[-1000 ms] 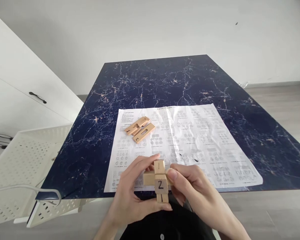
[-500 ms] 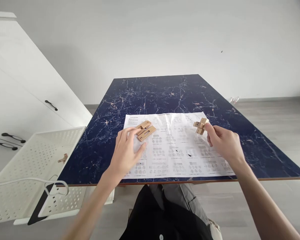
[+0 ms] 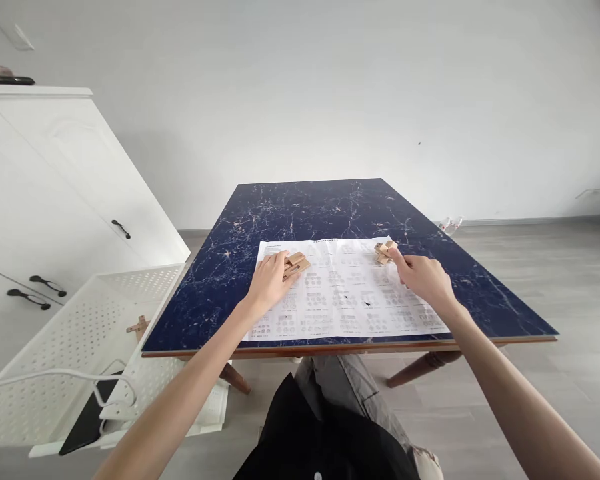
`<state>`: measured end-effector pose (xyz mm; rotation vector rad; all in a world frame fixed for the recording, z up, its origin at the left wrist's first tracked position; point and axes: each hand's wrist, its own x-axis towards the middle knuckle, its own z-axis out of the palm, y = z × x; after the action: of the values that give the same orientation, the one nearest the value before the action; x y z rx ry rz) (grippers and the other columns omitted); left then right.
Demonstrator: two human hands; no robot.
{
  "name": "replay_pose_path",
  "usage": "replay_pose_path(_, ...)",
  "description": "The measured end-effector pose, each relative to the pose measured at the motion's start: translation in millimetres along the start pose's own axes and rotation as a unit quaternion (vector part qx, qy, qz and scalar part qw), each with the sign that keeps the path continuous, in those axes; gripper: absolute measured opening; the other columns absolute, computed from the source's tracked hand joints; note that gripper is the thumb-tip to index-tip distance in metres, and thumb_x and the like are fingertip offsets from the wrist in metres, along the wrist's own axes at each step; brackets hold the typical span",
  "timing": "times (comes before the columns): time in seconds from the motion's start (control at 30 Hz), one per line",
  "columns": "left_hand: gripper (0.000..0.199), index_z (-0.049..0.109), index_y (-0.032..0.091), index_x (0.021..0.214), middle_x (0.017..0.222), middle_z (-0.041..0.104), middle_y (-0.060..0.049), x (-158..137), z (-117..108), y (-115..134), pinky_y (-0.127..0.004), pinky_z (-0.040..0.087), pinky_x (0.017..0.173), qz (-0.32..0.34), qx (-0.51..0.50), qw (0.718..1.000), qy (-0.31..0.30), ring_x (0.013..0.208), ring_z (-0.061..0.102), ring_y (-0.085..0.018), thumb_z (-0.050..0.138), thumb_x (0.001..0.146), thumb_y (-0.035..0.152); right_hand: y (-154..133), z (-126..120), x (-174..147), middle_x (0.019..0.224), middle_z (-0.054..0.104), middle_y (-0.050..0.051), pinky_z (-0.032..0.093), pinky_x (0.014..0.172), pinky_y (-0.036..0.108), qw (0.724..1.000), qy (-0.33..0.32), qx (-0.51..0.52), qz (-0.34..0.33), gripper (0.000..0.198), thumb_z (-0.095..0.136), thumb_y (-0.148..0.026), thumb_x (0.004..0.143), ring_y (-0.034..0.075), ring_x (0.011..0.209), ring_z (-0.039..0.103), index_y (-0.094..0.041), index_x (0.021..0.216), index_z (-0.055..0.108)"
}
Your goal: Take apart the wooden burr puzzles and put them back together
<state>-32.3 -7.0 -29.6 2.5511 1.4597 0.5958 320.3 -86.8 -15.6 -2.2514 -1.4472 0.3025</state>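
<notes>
My left hand (image 3: 268, 283) is closed around the left end of slotted wooden puzzle pieces (image 3: 299, 261), thumb along the near side and fingers at the far side. These pieces lie at the upper left of a printed instruction sheet (image 3: 330, 287). A cross-shaped cluster of interlocking wooden blocks (image 3: 383, 253) is pinched between the thumb and fingers of my right hand (image 3: 427, 278), at the sheet's upper right corner. Some of the right fingers are hidden under the hand.
The sheet lies on a dark blue marbled table (image 3: 310, 207). To the left stand a white perforated cart (image 3: 80, 327), with a wooden piece (image 3: 139, 327) in it and a white cable (image 3: 55, 375) across it, and a white cabinet (image 3: 55, 187).
My left hand has closed from a spread pose onto the wooden pieces. My right hand still holds the block cluster, now turned and lower over the sheet. The camera view has tilted up.
</notes>
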Motion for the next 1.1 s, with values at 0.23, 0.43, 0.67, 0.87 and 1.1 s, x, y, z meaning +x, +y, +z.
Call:
replay_pose_path(0.23, 0.053, 0.059, 0.016, 0.142, 0.141, 0.071, -0.020, 0, -5, -6, -0.053, 0.057, 0.105, 0.000, -0.026, 1.000, 0.002, 0.128, 0.068, -0.040, 0.067, 0.101, 0.049, -17, -14, -30, 0.065, 0.072, 0.007, 0.043, 0.069, 0.033, 0.992, -0.060, 0.036, -0.106, 0.056, 0.046, -0.056, 0.109, 0.022, 0.064, 0.066, -0.025, 0.062, 0.051)
replay_pose_path(0.43, 0.051, 0.061, 0.017, 0.140, 0.140, 0.072, -0.019, 3, -4, -6, -0.054, 0.056, 0.106, -0.001, -0.049, 0.999, 0.000, 0.127, 0.067, -0.040, 0.068, 0.100, 0.048, -41, -12, -38, 0.066, 0.073, 0.005, 0.043, 0.067, 0.033, 0.965, -0.143, 0.059, -0.213, 0.050, 0.046, -0.052, 0.111, 0.021, 0.060, 0.066, -0.025, 0.069, 0.053)
replay_pose_path(0.67, 0.049, 0.063, 0.016, 0.134, 0.132, 0.075, -0.018, 15, 0, -8, -0.053, 0.056, 0.105, 0.012, -0.052, 0.999, 0.013, 0.126, 0.068, -0.040, 0.071, 0.096, 0.046, -79, 11, -34, 0.078, 0.079, 0.002, 0.046, 0.067, 0.031, 0.930, -0.201, 0.088, -0.297, 0.034, 0.053, -0.039, 0.110, 0.021, 0.065, 0.071, -0.018, 0.135, 0.059)
replay_pose_path(0.87, 0.048, 0.063, 0.017, 0.129, 0.123, 0.076, -0.016, 35, 7, -15, -0.047, 0.058, 0.098, 0.018, -0.062, 0.998, 0.016, 0.117, 0.071, -0.035, 0.058, 0.104, 0.058, -105, 41, 10, 0.090, 0.082, 0.003, 0.046, 0.068, 0.031, 0.916, -0.200, 0.089, -0.337, 0.041, 0.050, -0.036, 0.111, 0.022, 0.070, 0.074, -0.019, 0.148, 0.051)
replay_pose_path(1.1, 0.045, 0.063, 0.021, 0.098, 0.103, 0.074, -0.011, 59, 8, -26, -0.040, 0.054, 0.082, 0.023, -0.057, 0.998, -0.030, 0.097, 0.072, -0.030, 0.046, 0.109, 0.061, -118, 77, 38, 0.087, 0.079, 0.002, 0.039, 0.065, 0.029, 0.882, -0.200, 0.074, -0.420, 0.026, 0.057, -0.028, 0.108, 0.021, 0.072, 0.069, -0.021, 0.132, 0.063)
